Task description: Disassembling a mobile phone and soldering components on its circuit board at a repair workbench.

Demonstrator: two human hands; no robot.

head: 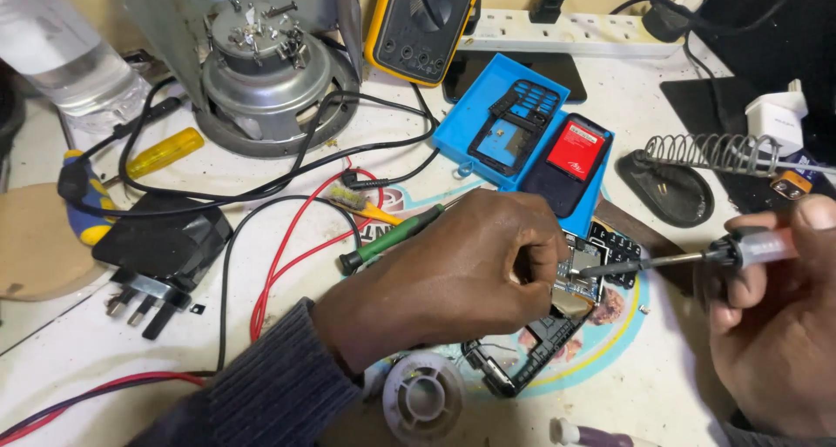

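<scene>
My left hand [453,268] rests fist-like on the table, its fingers pinched over a small phone circuit board [582,268]. Whether it holds solder wire there I cannot tell. My right hand [775,325] grips a soldering iron [740,248] with a clear handle, and its metal tip touches the board. A black phone frame [522,351] lies just below the board. A solder spool [425,395] sits by my left wrist.
A blue tray [475,107] holds a black phone keypad frame [515,125], and a phone with a red battery [570,161] lies beside it. A coiled iron stand [688,164], yellow multimeter [424,25], speaker magnet [261,73], green screwdriver [392,236], black plug adapter [161,247], power strip [566,31] and tangled wires surround them.
</scene>
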